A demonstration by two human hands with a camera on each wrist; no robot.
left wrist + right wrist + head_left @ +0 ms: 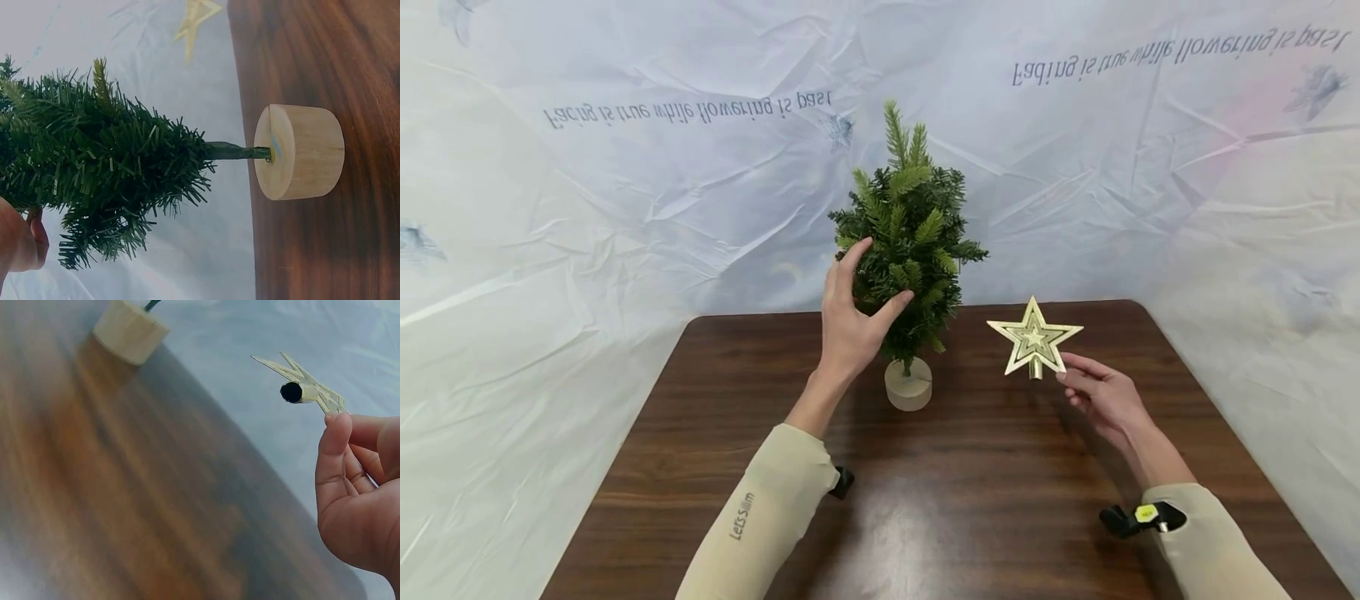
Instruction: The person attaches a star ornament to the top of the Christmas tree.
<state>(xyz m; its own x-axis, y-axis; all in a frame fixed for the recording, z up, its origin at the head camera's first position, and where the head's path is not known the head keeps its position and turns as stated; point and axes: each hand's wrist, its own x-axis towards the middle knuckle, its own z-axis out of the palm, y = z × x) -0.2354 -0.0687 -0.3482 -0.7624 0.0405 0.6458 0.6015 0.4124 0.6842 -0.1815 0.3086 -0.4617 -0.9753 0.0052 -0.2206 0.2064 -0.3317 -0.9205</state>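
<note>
A small artificial Christmas tree (921,229) stands upright on its round wooden base (908,390) near the table's back edge. My left hand (850,327) holds its branches from the left, thumb in front and fingers curved about the side; some fingertips are hidden in the needles. In the left wrist view, part of that hand (17,242) touches the foliage below the trunk line. To the right of the tree, my right hand (1108,402) pinches a gold star tree topper (1034,337) by one lower point. The topper's hollow socket (292,392) faces the right wrist camera.
Both things are at the far side of a dark brown wooden table (970,500). Behind and beside it hangs a creased pale plastic sheet (715,192) with printed lettering. Black wrist cameras sit on both sleeves, the right one (1138,518) near the tabletop.
</note>
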